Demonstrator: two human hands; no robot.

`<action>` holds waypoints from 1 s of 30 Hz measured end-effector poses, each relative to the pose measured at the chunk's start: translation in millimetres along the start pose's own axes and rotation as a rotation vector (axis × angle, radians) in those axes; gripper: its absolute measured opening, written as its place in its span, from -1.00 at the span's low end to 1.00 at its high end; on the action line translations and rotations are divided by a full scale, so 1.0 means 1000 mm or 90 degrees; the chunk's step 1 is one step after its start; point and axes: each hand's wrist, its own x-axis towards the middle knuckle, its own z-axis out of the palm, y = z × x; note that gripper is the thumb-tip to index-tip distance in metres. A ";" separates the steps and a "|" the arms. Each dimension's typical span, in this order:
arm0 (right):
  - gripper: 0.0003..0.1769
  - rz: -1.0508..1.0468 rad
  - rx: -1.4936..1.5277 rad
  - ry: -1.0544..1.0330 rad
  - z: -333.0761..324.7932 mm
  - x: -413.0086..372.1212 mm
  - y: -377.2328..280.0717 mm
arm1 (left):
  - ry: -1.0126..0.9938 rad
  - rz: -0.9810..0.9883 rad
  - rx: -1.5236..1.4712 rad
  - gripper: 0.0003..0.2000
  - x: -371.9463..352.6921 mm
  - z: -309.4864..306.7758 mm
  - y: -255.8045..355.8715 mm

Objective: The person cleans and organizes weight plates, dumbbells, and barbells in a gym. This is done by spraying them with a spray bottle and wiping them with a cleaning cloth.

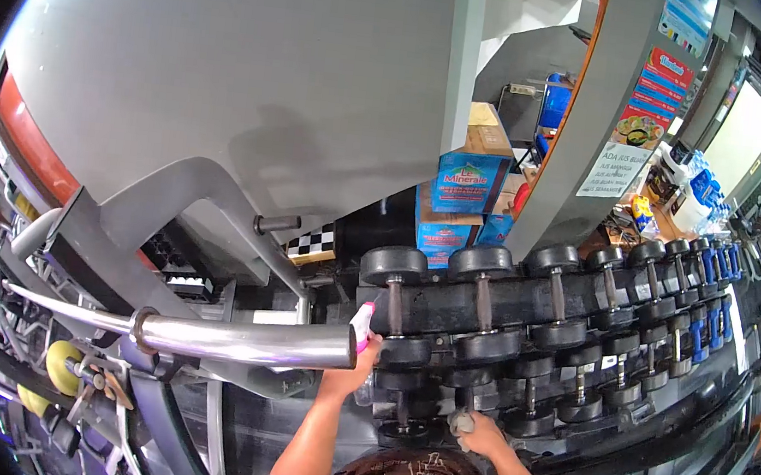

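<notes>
My left hand is closed around a spray bottle with a pink and white trigger head. The bottle's head points up beside the handle of the leftmost upper dumbbell, and part of its body is hidden by my hand. In my right hand is a crumpled grey cloth, gripped low in front of the lower row of dumbbells. Both rows hold black round-headed dumbbells with metal handles.
A thick chrome bar end juts in at left, close to my left hand. Blue dumbbells fill the rack's far right. Behind stand stacked water cartons, a grey pillar and a counter with bottles.
</notes>
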 end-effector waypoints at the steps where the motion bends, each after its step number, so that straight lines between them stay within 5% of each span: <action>1: -0.46 0.043 0.026 -0.003 -0.010 -0.006 -0.008 | -0.012 0.009 -0.022 -0.79 0.008 0.001 -0.004; 4: -0.43 0.083 0.126 -0.027 -0.021 -0.007 -0.008 | 0.055 -0.007 -0.101 -0.79 0.012 0.009 0.003; 9: -0.44 -0.022 0.099 -0.009 -0.044 0.012 -0.051 | 0.112 0.098 0.075 -0.66 0.010 0.013 -0.007; 11: -0.53 0.004 0.224 -0.031 -0.075 0.021 -0.106 | 0.101 -0.013 0.132 -0.61 0.000 0.022 0.014; 12: -0.59 -0.173 0.294 0.060 -0.078 0.040 -0.125 | 0.106 -0.030 0.158 -0.56 -0.004 0.027 0.014; 14: -0.67 -0.314 0.259 0.202 -0.099 0.071 -0.167 | 0.088 -0.125 0.193 -0.46 -0.008 0.033 0.024; 17: -0.54 -0.608 0.131 0.413 -0.105 0.137 -0.234 | 0.084 -0.164 0.268 -0.38 -0.004 0.037 0.022; 19: -0.47 -0.682 -0.017 0.317 -0.092 0.186 -0.257 | 0.057 -0.181 0.282 -0.36 -0.003 0.035 0.028; 22: -0.49 -0.741 -0.309 0.318 -0.070 0.239 -0.261 | 0.068 -0.196 0.280 -0.33 0.000 0.032 0.026; 28: -0.44 -0.628 -0.107 0.411 -0.048 0.240 -0.260 | 0.086 -0.181 0.213 -0.31 -0.001 0.029 0.012; 30: -0.45 -0.566 0.096 0.538 -0.047 0.259 -0.269 | 0.065 -0.175 0.241 -0.32 0.002 0.026 0.013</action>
